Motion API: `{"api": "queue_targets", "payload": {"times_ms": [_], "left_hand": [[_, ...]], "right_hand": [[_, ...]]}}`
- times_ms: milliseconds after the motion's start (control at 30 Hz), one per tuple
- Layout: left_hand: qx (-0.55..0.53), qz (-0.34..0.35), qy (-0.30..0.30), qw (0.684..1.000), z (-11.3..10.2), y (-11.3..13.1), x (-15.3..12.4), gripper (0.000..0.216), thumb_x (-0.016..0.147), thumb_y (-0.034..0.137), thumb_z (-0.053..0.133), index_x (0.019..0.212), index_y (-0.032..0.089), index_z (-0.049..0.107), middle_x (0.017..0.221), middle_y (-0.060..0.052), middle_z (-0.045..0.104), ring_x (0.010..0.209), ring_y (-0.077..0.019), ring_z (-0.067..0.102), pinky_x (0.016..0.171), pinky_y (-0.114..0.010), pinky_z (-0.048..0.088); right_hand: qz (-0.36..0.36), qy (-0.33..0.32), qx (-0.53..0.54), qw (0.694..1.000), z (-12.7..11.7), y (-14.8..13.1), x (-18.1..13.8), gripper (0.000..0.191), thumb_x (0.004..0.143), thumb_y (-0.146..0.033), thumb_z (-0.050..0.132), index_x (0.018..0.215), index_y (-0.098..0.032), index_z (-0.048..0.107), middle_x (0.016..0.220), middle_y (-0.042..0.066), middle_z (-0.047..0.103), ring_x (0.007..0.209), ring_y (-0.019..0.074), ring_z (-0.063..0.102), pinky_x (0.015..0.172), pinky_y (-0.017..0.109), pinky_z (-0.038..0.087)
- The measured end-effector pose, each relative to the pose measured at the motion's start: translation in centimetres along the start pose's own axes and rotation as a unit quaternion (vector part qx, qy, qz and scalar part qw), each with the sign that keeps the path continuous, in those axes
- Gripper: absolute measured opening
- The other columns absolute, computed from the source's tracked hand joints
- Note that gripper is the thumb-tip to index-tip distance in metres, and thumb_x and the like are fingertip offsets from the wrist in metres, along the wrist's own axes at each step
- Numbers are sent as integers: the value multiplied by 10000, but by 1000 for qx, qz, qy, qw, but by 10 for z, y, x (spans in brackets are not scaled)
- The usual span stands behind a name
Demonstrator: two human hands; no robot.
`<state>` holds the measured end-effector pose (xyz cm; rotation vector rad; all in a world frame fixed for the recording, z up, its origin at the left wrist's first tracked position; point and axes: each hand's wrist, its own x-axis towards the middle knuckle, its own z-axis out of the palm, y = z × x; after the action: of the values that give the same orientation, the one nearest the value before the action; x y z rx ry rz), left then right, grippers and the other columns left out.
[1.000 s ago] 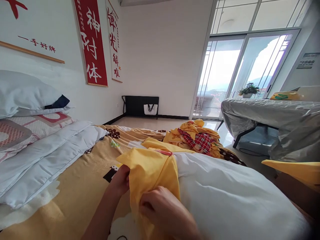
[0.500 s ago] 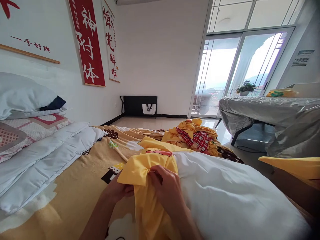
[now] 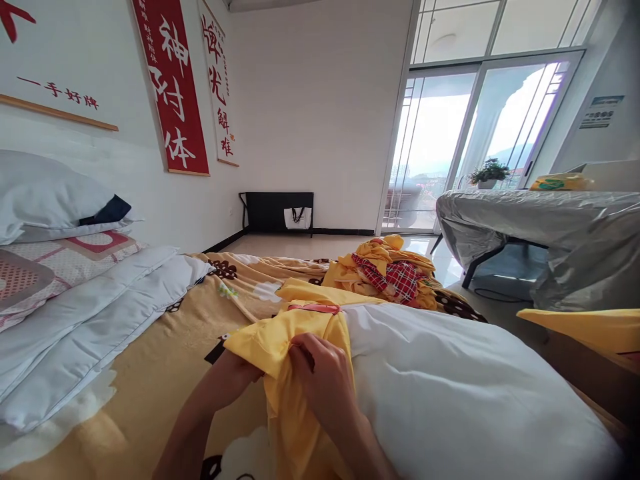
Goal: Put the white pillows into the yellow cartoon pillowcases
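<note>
A yellow fabric cover (image 3: 315, 383) with a red strip (image 3: 315, 308) lies against a large white padded piece of bedding, perhaps a quilt or pillow (image 3: 450, 380). My right hand (image 3: 323, 373) is closed in a pinch on a gathered fold of the yellow cover. To its left, my left hand (image 3: 233, 380) reaches under a raised flap of the same cloth, and its fingers are hidden there. The flap spreads to a point over that hand. How far the cover encloses the white bedding cannot be made out.
A tan patterned blanket (image 3: 165, 373) lies beneath everything. White folded bedding (image 3: 110, 320) and a white pillow (image 3: 50, 193) are on the left. A heap of yellow and red checked fabric (image 3: 385, 273) sits beyond the cover. At right stands a plastic-covered table (image 3: 540, 213).
My left hand has slid further under the yellow flap, so its fingers no longer show. The flap has shifted left and stretched to a point. The right hand's pinch moved slightly left.
</note>
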<state>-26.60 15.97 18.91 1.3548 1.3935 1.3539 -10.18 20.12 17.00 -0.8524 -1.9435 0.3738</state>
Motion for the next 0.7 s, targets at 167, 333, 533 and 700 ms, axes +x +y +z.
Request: {"api": "queue_targets", "payload": {"times_ms": [167, 333, 533, 700], "left_hand": [[11, 26, -67, 997, -2, 0, 1, 165, 556, 35, 663, 566, 188, 600, 531, 36, 560, 524, -118, 435, 491, -204, 363], [9, 35, -40, 999, -4, -6, -1, 160, 537, 19, 656, 589, 164, 611, 541, 30, 581, 561, -126, 470, 486, -192, 356], [-144, -62, -6, 988, -2, -26, 17, 197, 521, 153, 761, 681, 136, 647, 649, -9, 637, 635, -157, 554, 563, -229, 444], [-271, -100, -15, 957, 0, -28, 27, 281, 449, 214, 822, 663, 145, 652, 700, -33, 667, 734, -208, 633, 591, -253, 495]], "right_hand": [[-12, 7, -16, 1000, 9, 1, -2, 202, 863, -180, 480, 748, -208, 644, 702, -6, 678, 641, 119, 594, 602, 207, 359], [-30, 16, -25, 999, 13, -1, -3, 232, 881, -178, 441, 712, -207, 598, 678, -6, 652, 617, 116, 560, 594, 206, 348], [14, 8, -40, 999, 5, -10, -9, 105, 880, -290, 493, 837, -214, 551, 666, -29, 647, 580, 119, 577, 564, 216, 338], [21, -77, -168, 983, 16, -17, -16, 169, 793, -330, 632, 697, -216, 552, 673, -9, 666, 602, 179, 620, 558, 264, 285]]}}
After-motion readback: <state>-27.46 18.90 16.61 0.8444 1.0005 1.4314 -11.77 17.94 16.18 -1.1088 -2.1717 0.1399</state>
